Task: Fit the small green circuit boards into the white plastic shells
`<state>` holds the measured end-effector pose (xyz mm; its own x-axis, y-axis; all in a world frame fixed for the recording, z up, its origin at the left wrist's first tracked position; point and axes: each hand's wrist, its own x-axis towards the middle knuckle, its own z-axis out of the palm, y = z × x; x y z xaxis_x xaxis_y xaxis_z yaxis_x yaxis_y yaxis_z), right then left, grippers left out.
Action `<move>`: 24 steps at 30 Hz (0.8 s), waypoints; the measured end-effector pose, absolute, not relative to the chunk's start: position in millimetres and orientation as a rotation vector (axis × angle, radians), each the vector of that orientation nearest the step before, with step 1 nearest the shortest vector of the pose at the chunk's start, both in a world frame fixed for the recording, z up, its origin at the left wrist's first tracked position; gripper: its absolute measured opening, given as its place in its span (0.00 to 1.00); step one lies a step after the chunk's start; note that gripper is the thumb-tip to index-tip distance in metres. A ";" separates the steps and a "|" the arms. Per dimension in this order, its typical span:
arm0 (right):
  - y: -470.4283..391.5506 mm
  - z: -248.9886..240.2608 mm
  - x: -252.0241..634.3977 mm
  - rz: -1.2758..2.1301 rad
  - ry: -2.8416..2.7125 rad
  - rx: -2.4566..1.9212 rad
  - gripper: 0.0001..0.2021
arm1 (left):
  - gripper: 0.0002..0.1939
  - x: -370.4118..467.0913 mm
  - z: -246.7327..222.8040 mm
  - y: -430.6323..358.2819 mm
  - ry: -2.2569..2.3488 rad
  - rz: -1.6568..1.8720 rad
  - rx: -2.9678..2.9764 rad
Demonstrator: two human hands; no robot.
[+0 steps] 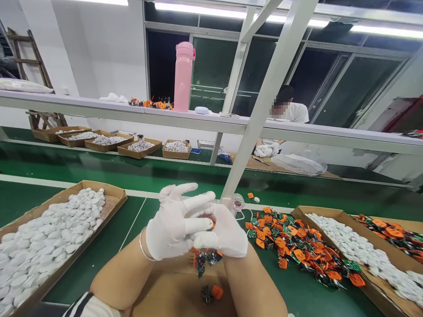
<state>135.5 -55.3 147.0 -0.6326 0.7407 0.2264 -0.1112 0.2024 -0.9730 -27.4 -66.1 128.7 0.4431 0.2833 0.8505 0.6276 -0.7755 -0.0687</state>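
Note:
My left hand [173,226], in a white glove, and my right hand [226,231], gloved too, meet at the centre over a cardboard surface [172,290]. The fingers of my left hand are spread and reach across to the right hand. A bit of an orange part [211,220] shows between the hands; the right hand's fingers are curled round it, mostly hidden. Just below hang or lie small circuit boards [201,262] with wires; whether they are held cannot be told. Lower down, an orange piece with a dark board [217,292] lies on the cardboard.
At left stands a box of white round pieces [49,229]. Right of my hands lies a pile of orange parts and circuit boards [297,242], beside another box of white pieces [357,246]. A slanted metal post [254,119] rises behind. A pink bottle [183,77] stands on the shelf; a person [297,112] sits beyond.

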 end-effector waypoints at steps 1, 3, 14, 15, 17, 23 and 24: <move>-55.9 147.1 135.6 1.507 -1.774 -0.592 0.20 | 0.09 -26.5 129.2 -66.5 -0.774 -1.296 -2.308; -56.7 145.8 136.0 1.483 -1.770 -0.595 0.21 | 0.12 -25.2 130.3 -67.0 -0.765 -1.378 -2.260; -52.3 144.3 135.7 1.562 -1.607 -0.431 0.22 | 0.10 -26.1 136.5 -65.0 -0.691 -1.605 -2.219; -51.8 146.1 137.0 1.627 -1.588 -0.368 0.24 | 0.09 -26.2 138.1 -65.9 -0.706 -1.585 -2.246; -51.3 148.5 139.4 1.702 -1.566 -0.314 0.22 | 0.11 -26.1 140.3 -67.9 -0.744 -1.522 -2.305; -52.9 145.5 139.7 1.691 -1.563 -0.383 0.14 | 0.19 -23.5 136.5 -64.6 -0.662 -1.555 -2.346; -53.7 144.6 139.2 1.690 -1.567 -0.391 0.14 | 0.18 -23.4 135.4 -62.8 -0.637 -1.571 -2.334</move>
<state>139.2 -53.7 144.6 -0.6462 0.7107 0.2781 -0.3310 0.0674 -0.9412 -23.4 -62.8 135.4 0.3205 0.2130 0.9230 0.4902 -0.8711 0.0308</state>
